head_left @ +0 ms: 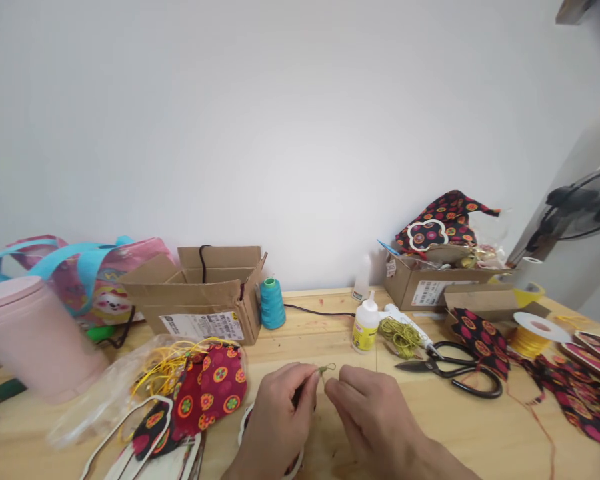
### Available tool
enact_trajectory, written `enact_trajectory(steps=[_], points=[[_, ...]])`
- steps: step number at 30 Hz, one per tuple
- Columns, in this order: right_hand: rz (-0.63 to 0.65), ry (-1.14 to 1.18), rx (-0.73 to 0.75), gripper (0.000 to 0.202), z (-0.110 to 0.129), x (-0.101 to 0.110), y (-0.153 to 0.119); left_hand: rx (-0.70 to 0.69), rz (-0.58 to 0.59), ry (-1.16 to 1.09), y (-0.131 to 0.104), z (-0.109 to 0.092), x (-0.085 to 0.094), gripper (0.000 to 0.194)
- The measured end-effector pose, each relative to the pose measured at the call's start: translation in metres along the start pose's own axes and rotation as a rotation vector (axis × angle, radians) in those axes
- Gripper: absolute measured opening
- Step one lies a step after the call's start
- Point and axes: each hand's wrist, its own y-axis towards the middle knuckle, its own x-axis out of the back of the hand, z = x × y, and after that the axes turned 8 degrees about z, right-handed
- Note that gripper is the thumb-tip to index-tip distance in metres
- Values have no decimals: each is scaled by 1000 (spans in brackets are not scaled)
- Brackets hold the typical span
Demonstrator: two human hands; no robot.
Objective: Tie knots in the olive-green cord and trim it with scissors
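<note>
At the front middle of the table my left hand (286, 415) is closed, its thumb and forefinger pinching a thin olive-green cord (326, 368) that ends in a small loop above the fingertips. My right hand (375, 410) is closed just beside it, fingers curled and pinching a strand that runs down from the cord. Beneath the left hand shows part of a white-edged, dark patterned fabric piece (245, 421), mostly hidden by that hand. A bundle of the same olive cord (401, 337) lies behind the right hand.
Black-handled scissors (455, 368), a glue bottle (365, 327) and a yellow spool (530, 340) stand or lie right. Left are patterned fabric (215, 383), a pink tumbler (35, 340) and an open cardboard box (205, 297). A teal thread cone (273, 305) stands behind; a fan (580, 207) is far right.
</note>
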Motion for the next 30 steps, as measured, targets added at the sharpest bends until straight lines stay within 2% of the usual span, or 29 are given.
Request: enact_trajectory(steps=[3, 6, 10, 13, 15, 22, 30], points=[[8, -72, 45, 22, -2, 6, -2, -21, 87, 13, -2, 0, -1, 22], [-1, 42, -6, 27, -9, 11, 0, -87, 187, 32, -5, -2, 0, 23], [29, 514, -269, 21, -18, 13, 7, -142, 217, 7, -6, -6, 1, 26], [43, 908, -455, 19, -21, 8, 11, -85, 192, -110, -4, -6, -1, 26], [41, 1026, -496, 21, -22, 6, 12, -39, 193, -200, -3, -4, -3, 26], [13, 1115, -503, 21, -22, 5, 10, 82, 201, -530, -5, -1, -3, 25], [0, 1146, -480, 22, -18, 4, 11, 165, 176, -760, -4, -6, -5, 23]])
